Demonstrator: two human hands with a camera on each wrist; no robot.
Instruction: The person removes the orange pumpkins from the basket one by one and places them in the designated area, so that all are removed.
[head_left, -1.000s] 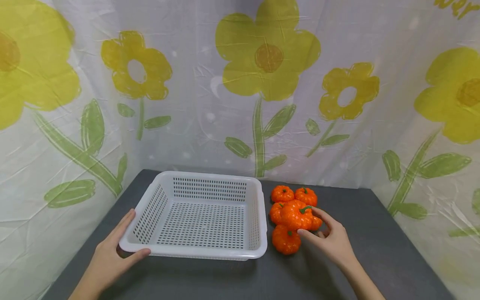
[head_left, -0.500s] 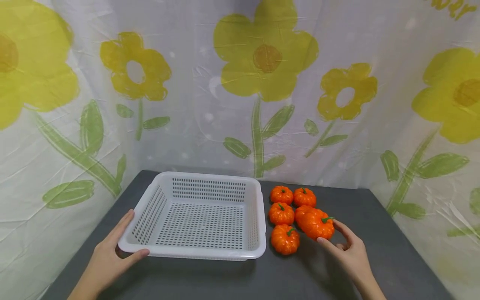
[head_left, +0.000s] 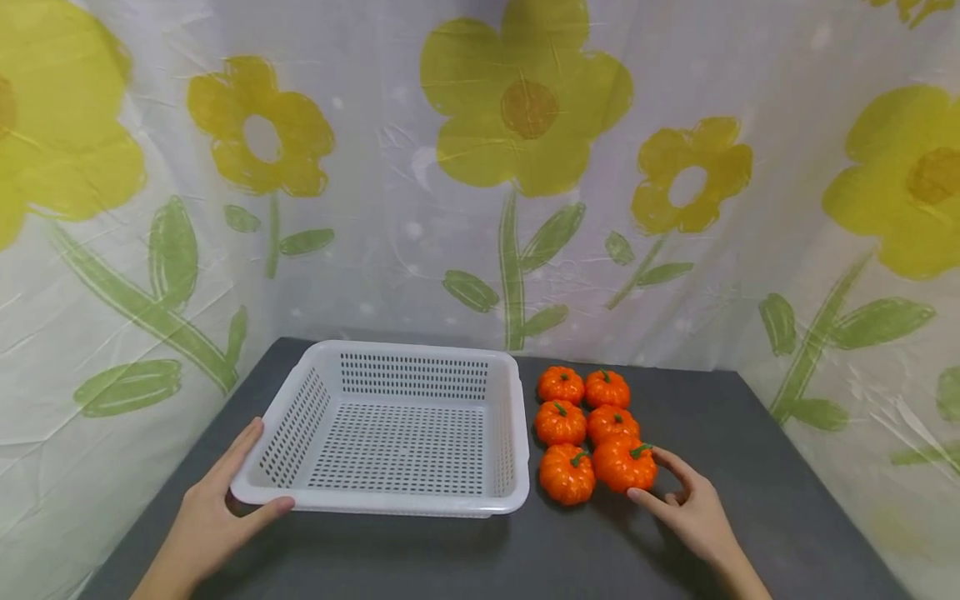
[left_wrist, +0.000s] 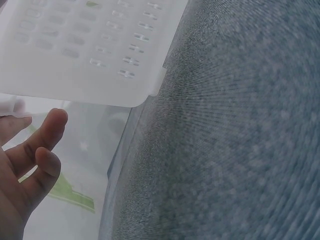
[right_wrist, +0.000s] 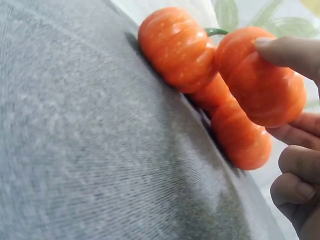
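Note:
In the head view a white plastic basket (head_left: 405, 502) with slotted walls stands on the dark table. My left hand (head_left: 206, 517) holds its near left corner, thumb along the front rim and fingers along the left side. The left wrist view shows the basket's wall (left_wrist: 75, 75) above the loosely bent fingers of that hand (left_wrist: 25, 170). On the right, my right hand (head_left: 693, 508) pinches a small orange toy pumpkin (head_left: 624, 465) with a green stem between thumb and fingers. In the right wrist view this pumpkin (right_wrist: 260, 80) appears close beside others, with the lower fingers curled.
Several more orange pumpkins (head_left: 560, 423) stand in two columns right of the basket. The grey table (head_left: 420, 558) extends in front and to the right. A white curtain (head_left: 360, 250) printed with yellow flowers surrounds the table's back and sides.
My right hand has brought its pumpkin from above the group to the right and then down to the near end of the right column. The left hand and basket have stayed in place.

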